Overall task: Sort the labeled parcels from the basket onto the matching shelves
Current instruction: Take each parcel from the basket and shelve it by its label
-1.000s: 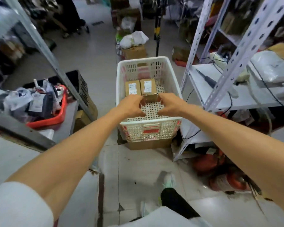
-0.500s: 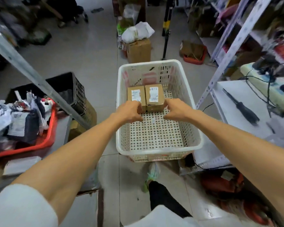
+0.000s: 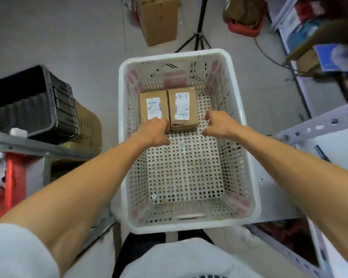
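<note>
1. The step in hand looks like the pick-up. Both arms reach into the white basket (image 3: 181,227), where two brown parcels lie side by side, touching, at its far end.
2. The left hand (image 3: 155,130) lies on the near end of the left parcel (image 3: 153,105) with its knuckles up and its fingers curled down out of sight. Whether they clamp the box or only rest on it cannot be told.
3. The right hand (image 3: 219,123) holds nothing. Its fingers are loosely bent and its thumb points at the A-1 parcel (image 3: 182,105), which lies just to that hand's left and seems not yet touched.
4. The next move probably calls for the right hand to close on the A-1 parcel's free side, then for a lift clear of the basket wall toward a shelf marked to match.
5. The label under the left hand is too small to read and partly covered, so its shelf code is unknown. No shelf markings are legible either — the grey shelf frame (image 3: 319,125) beyond the right hand is cut off by the picture's edge.
</note>
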Demonstrator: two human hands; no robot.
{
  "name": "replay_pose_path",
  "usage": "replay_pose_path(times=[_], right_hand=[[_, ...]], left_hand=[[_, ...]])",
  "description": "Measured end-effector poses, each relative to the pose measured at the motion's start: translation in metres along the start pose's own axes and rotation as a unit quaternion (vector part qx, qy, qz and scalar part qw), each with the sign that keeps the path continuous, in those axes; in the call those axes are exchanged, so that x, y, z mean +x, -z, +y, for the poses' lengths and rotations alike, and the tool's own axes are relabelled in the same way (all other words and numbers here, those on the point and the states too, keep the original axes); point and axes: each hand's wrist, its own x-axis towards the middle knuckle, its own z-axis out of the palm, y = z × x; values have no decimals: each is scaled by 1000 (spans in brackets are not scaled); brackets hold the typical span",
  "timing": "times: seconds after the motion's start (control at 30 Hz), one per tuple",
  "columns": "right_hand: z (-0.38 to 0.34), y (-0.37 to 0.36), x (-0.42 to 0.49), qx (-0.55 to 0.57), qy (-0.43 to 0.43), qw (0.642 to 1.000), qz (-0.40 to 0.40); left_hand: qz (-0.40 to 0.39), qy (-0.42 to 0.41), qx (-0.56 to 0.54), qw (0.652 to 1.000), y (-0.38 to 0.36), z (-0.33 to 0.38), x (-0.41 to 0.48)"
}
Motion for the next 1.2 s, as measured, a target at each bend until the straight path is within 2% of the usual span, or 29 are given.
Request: replay_pose_path(times=[0.23,0.37,0.43,0.53,0.63,0.7,0.8,0.93,1.2], right_hand=[[26,-28,94,59,-38,998,2],[52,-64,152,86,-88,992,7],[67,-80,182,140,-136,980,28],[85,-99,230,252,-198,943,92],[89,-115,272,313,-182,924,124],[92,-129,288,308,-156,930,124],[103,-148,296,281,-131,938,156],[107,-161,293,298,-171,921,181],[116,-190,206,292,-242,916,128]], left_hand=[[-17,21,-49,998,-26,-18,100],[-23,63,-106,992,-56,-35,149],[-14,73,-125,989,-71,-36,167],[4,47,-149,988,-90,-32,191],[28,57,-204,977,-103,-34,212],[49,82,-229,969,-111,-34,224],[77,110,-248,959,-123,-31,235],[77,131,-272,950,-137,-22,233],[17,160,-325,932,-191,-2,182]])
